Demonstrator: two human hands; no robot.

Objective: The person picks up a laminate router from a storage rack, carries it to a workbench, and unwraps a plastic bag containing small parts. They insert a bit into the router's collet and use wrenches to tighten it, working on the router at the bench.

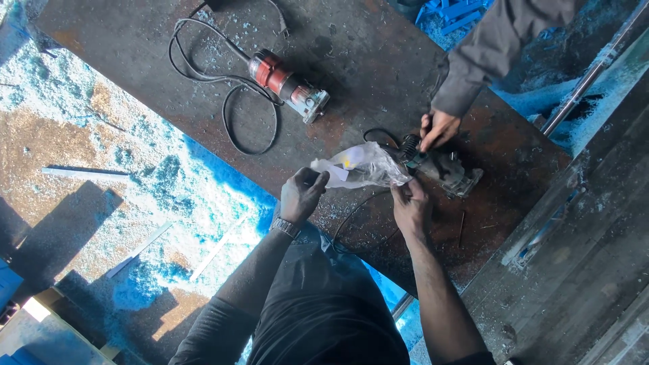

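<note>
The counter (378, 61) is a dark, rust-stained slab running slantwise across the view, dusted with pale shavings. On it lie a red-and-silver trim router (287, 84) with its black cord (230, 101) looped beside it, a dark power tool (446, 169) near the far edge, a crumpled clear plastic bag (362, 165) touching that tool, and a thin nail (462, 228) just beside it. Below the counter the floor (101, 149) is strewn with blue and white shavings and a few pale strips (84, 172).
</note>
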